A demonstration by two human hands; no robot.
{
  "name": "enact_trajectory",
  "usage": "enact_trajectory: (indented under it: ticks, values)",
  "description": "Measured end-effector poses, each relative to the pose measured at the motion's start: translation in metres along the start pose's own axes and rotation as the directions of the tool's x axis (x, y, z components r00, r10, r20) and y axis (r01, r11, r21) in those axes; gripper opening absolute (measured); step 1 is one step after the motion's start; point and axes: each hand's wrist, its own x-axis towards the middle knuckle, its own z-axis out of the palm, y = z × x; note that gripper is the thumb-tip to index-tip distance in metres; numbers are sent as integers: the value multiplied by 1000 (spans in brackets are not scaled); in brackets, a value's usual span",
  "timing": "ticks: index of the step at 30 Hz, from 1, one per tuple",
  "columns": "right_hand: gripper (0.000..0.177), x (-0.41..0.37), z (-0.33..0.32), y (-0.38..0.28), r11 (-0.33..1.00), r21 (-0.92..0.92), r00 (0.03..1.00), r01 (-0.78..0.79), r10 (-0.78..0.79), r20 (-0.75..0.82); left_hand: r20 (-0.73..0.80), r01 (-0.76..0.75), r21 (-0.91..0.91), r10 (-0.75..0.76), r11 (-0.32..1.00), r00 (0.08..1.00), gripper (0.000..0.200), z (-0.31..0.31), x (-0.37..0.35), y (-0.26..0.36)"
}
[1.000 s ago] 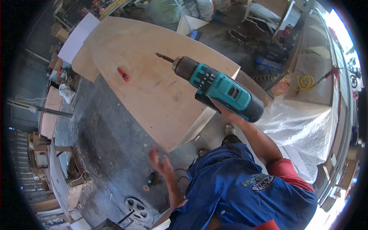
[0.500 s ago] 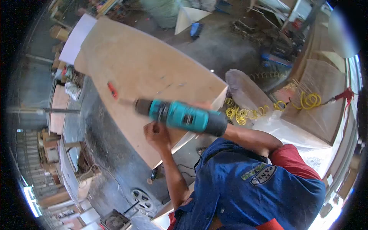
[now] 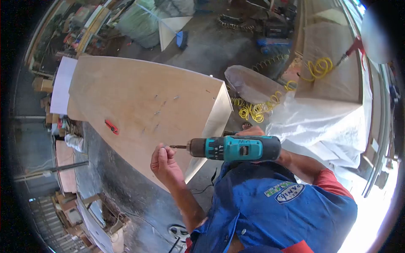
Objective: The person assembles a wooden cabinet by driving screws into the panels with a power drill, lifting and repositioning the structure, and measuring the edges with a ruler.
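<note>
My right hand [image 3: 252, 131] is mostly hidden behind a teal and black cordless drill [image 3: 242, 148] and grips it. The drill lies level across the view, its bit [image 3: 179, 146] pointing left. At the bit's tip, the fingers of my left hand [image 3: 165, 164] are pinched together; what they hold is too small to make out. Beneath is a large tan wooden panel [image 3: 126, 84] with a pale side face. Several small screws [image 3: 157, 112] lie scattered on it, and a red cutter [image 3: 111, 126] rests near its left edge.
Coiled yellow air hose [image 3: 255, 113] hangs at the right, beside plastic-covered furniture [image 3: 329, 122]. A blue broom head [image 3: 182, 39] is on the floor beyond the panel. Scrap boards and boxes [image 3: 69, 206] are at lower left. A wheel-like grey object [image 3: 179, 231] sits near the bottom.
The drill has moved right and down and now lies level. My left hand has come to the bit's tip. The whole view has turned, so the panel appears rotated and further left.
</note>
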Motion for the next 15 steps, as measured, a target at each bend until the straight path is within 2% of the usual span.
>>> enact_trajectory:
  ticks: [1, 2, 4, 5, 6, 7, 8, 11, 12, 15]
  values:
    - [39, -9, 6, -4, 998, -23, 998, -60, 59, -33, 8, 31, -17, -31, 999, 999, 21, 5, -3, 1]
    - [39, -17, 12, -6, 997, -34, 997, -71, 69, -47, 14, 61, -36, -61, 997, 998, 21, 11, -5, 0]
    - [39, -33, 21, -8, 998, 17, 983, -56, 59, -175, 18, 69, -91, -68, 993, 998, 18, 32, -8, -4]
    - [37, -39, 20, -10, 1000, 20, 984, 6, -2, -177, 72, 164, -113, -156, 980, 985, 17, 39, -10, -2]
    - [37, -43, 22, -12, 1000, 25, 984, 0, 4, -176, 126, 252, -128, -236, 959, 964, 16, 43, -12, -1]
    - [37, -46, 24, -13, 993, -118, 980, -22, -2, -201, 165, 293, -201, -263, 935, 951, 14, 43, -12, -5]
    - [37, -46, 22, -15, 987, -151, 981, -47, 17, -195, 156, 285, -198, -257, 938, 954, 14, 47, -12, -7]
    - [38, -48, 13, -23, 960, -244, 973, -138, 85, -217, 222, 402, -373, -340, 836, 914, 13, 60, -7, -10]
    - [39, -48, 8, -24, 946, -270, 962, -180, 112, -250, 209, 388, -375, -331, 842, 920, 13, 64, -5, -10]
    - [41, -49, -9, -13, 950, -279, 959, -141, 61, -276, 213, 420, -341, -366, 841, 906, 14, 79, 1, -12]
